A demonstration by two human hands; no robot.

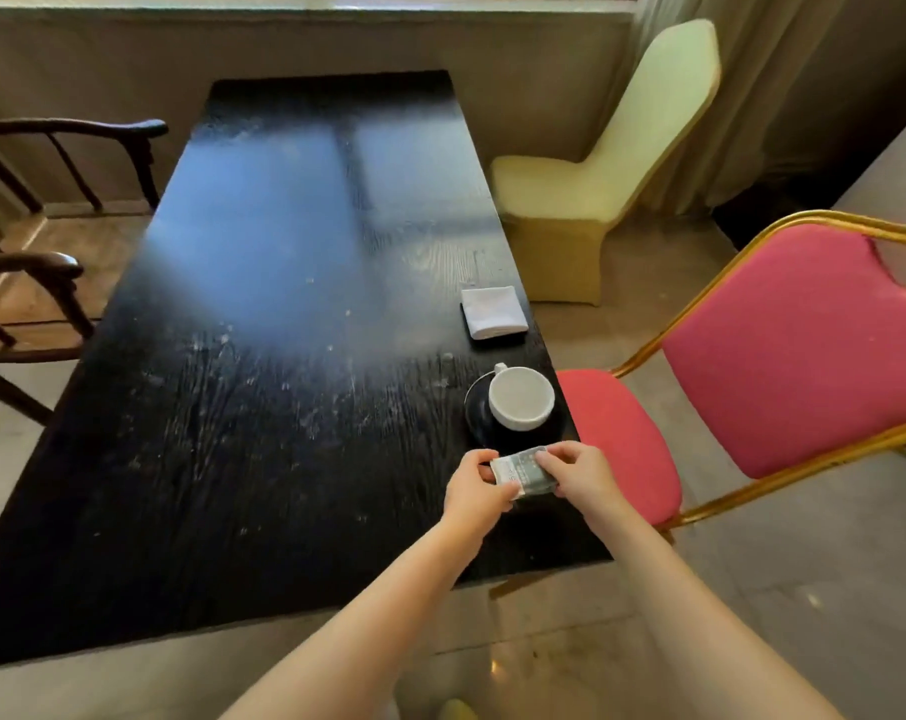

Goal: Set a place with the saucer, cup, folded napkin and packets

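Packets were the step in hand: the left hand (476,486) and right hand (580,472) both pinched the packets (522,471) low in the frame, just below the saucer (476,415) holding the cup (521,398). The napkin (494,310) lay above. Next, probably: lay them flat and let go.

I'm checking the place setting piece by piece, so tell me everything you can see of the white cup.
The cup is white and looks ceramic with a matt finish, round, wide-mouthed and empty. It stands upright on a dark saucer, near the table's right edge, by the pink chair. A small handle sticks out on its far side, towards the folded napkin. Neither hand touches it; both hold the packets just in front of it.
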